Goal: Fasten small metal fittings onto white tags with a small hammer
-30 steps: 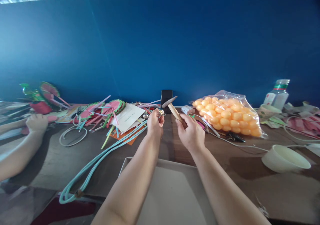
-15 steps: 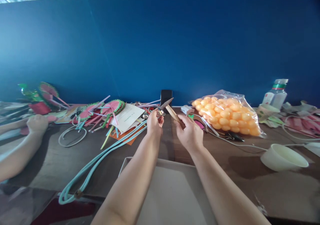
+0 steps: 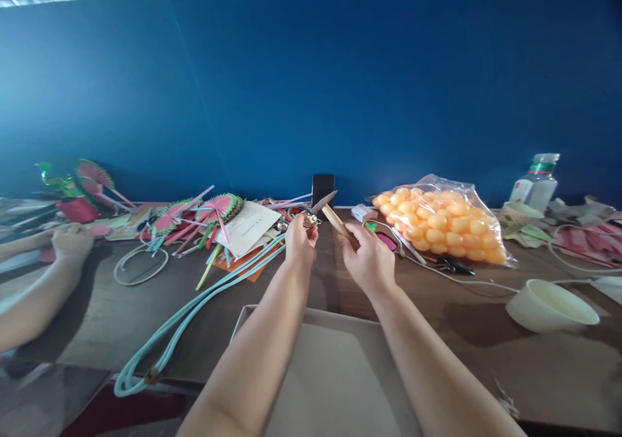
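Note:
My left hand [image 3: 300, 237] is closed in a pinch on a small shiny gold-coloured metal piece [image 3: 312, 219], its exact kind too small to make out. In my closed right hand [image 3: 370, 259] is a light wooden handle [image 3: 336, 221], slanting up and to the left. A pointed, dull grey blade-like piece [image 3: 324, 201] lies across the handle's far end, just above the metal piece. Whether blade and handle are joined, I cannot tell. Behind them a dark phone [image 3: 323, 188] leans against the blue panel.
Looped pale-blue cords [image 3: 194, 307] and pink-green paper fans [image 3: 219, 209] lie left. To the right are a bag of orange balls [image 3: 442, 223], a white cup [image 3: 549, 307] and a bottle [image 3: 537, 183]. A shallow box [image 3: 340, 372] sits below my forearms. Another person's hand [image 3: 72, 239] rests far left.

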The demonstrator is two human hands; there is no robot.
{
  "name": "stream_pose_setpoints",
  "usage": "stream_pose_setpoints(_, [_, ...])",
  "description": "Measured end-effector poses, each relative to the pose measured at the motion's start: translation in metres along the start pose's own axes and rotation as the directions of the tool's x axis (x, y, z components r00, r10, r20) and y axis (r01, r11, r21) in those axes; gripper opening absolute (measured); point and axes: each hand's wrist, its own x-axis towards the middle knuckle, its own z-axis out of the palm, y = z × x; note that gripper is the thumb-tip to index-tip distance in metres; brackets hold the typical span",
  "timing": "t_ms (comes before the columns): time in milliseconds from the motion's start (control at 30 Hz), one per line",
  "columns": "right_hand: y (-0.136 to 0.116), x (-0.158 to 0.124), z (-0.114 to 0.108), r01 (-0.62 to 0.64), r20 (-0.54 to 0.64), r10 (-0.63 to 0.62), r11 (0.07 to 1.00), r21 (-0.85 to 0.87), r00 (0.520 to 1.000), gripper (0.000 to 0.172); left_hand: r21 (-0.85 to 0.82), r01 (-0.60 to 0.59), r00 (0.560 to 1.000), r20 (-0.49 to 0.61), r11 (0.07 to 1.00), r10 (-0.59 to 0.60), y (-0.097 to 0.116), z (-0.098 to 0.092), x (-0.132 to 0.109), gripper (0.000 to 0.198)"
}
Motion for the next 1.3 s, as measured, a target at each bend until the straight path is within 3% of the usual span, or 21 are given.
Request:
stream_pose_setpoints(867, [0.0011,0.0004,0.0003,0.015,-0.030,-0.014,1.000,0.019,0.999,0.029,-0.035,-0.005,1.000,0.008,0.999,0.005,0.0003,0.0002,-0.0004,0.004])
stream_pose_setpoints(1067, [0.0020,0.0002,0.0014,0.007,0.022,-0.007,1.000,-0.003,1.000,0.028,-0.009,0.007,1.000,-0.011,1.000,-0.007,-0.0002,-0.0005,0.0010,0.006])
stream_pose_setpoints(1300, [0.0027,-0.0002,0.0021,0.024,-0.021,-0.024,1.000,0.011,0.999,0.028,-0.029,-0.005,1.000,-0.010,1.000,0.005,0.0003,-0.0001,0.0002,0.006])
